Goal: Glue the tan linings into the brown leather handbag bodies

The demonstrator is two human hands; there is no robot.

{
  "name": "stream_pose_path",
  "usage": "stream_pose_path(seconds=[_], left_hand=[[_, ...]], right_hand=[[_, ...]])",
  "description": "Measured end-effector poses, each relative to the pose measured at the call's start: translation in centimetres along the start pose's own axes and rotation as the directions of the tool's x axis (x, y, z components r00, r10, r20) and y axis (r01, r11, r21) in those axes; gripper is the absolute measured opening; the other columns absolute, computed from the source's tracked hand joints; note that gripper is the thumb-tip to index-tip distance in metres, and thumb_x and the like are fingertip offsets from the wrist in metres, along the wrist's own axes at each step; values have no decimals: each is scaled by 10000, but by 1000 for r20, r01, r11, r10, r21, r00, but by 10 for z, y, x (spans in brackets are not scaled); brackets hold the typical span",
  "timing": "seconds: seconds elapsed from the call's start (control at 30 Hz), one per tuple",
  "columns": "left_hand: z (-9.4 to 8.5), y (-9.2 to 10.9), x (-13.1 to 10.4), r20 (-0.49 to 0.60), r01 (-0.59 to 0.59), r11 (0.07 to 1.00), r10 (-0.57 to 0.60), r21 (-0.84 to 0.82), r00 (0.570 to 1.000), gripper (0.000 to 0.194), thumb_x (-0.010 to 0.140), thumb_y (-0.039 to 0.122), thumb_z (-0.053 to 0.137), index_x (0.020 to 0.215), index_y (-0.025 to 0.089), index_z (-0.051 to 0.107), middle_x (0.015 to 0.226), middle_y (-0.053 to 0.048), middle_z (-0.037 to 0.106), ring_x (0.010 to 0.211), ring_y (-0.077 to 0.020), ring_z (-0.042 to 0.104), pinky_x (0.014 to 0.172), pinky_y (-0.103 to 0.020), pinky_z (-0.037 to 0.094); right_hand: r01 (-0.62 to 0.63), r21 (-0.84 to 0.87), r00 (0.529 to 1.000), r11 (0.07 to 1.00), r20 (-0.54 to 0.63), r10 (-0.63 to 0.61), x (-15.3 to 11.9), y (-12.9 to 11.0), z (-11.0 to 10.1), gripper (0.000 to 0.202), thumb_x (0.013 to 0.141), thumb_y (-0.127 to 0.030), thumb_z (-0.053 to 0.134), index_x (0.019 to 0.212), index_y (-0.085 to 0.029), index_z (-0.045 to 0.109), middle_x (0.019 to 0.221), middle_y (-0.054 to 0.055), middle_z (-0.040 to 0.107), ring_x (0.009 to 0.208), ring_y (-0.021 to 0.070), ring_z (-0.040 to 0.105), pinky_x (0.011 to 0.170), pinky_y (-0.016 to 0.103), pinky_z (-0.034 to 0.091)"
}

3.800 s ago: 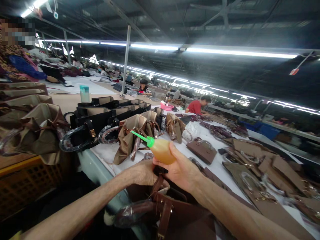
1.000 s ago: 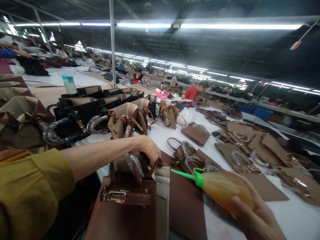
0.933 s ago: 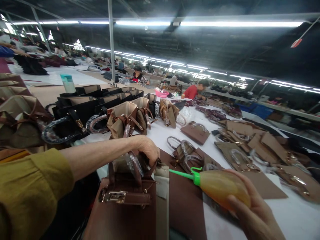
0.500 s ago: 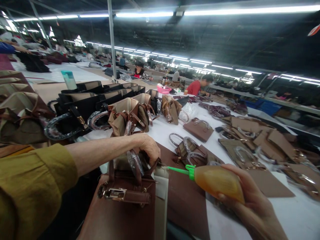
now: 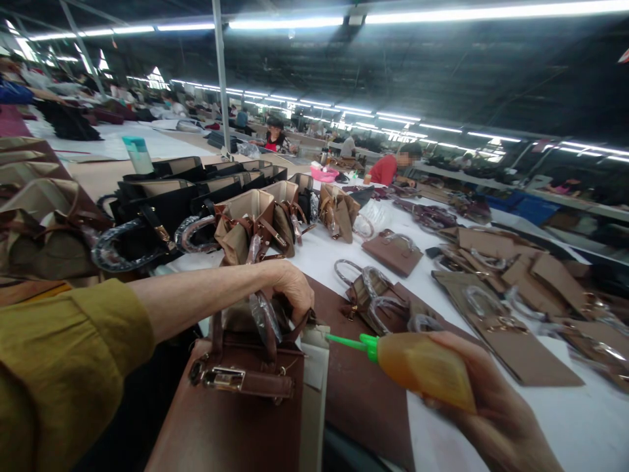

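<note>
A brown handbag (image 5: 246, 426) with a metal clasp and plastic-wrapped handles stands upright close in front of me. My left hand (image 5: 295, 288) reaches over it, fingers bent down and closed on the bag's top edge near the right corner; the fingertips are partly hidden. In my right hand (image 5: 484, 393) is a squeeze bottle (image 5: 422, 367) of amber liquid, likely glue, lying sideways. Its thin green nozzle points left, with the tip close to the pale open side of the bag; I cannot tell whether they touch.
Black handbags (image 5: 162, 196) and several tan-and-brown bags stand in rows at the left. A flat brown panel (image 5: 363, 400) lies beside the bag. More brown bags (image 5: 511, 328) are piled on the right. A person in red (image 5: 383, 170) works farther back.
The bottle in my right hand has shifted slightly down and left, its nozzle tip a little lower. My left hand keeps its hold on the bag's edge.
</note>
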State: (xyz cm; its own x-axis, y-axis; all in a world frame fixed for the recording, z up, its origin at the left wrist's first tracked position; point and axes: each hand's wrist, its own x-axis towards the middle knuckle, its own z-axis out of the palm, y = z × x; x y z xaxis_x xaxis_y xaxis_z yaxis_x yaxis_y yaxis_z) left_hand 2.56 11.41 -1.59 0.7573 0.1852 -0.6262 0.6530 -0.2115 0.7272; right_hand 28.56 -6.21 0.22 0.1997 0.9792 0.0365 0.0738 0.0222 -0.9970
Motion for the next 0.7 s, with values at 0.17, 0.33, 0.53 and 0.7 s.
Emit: stream_pose_path(seconds=[0.17,0.33,0.53,0.7], left_hand=[[-3,-4,8,63,1,994,-8,105,998,74,422,77,673,474,129,667,454,-11,596,436,-154,482,378,-240,375],[-4,-6,11,115,-85,983,67,163,991,89,465,82,667,544,121,682,469,21,601,453,-118,492,404,-189,387],[-5,0,3,81,-140,971,126,194,989,73,487,88,708,503,129,649,477,9,602,531,-141,517,498,-219,435],[-6,7,-5,67,-100,965,86,243,994,40,515,93,681,522,127,661,465,9,583,567,-148,517,577,-239,456]], right_hand=[[314,-254,947,915,157,-281,7,17,-12,503,548,-242,832,1016,-304,657,969,5,683,775,209,647,656,215,524],[394,-302,915,868,219,-339,15,18,-13,501,668,-301,765,1126,-337,564,971,12,660,708,197,654,591,220,539],[405,-308,907,861,254,-335,15,29,-13,484,699,-330,750,1131,-390,539,939,-29,653,688,155,636,594,174,520],[332,-302,932,894,252,-261,13,33,-18,512,678,-309,768,1136,-345,541,1018,3,636,781,179,634,657,192,522]])
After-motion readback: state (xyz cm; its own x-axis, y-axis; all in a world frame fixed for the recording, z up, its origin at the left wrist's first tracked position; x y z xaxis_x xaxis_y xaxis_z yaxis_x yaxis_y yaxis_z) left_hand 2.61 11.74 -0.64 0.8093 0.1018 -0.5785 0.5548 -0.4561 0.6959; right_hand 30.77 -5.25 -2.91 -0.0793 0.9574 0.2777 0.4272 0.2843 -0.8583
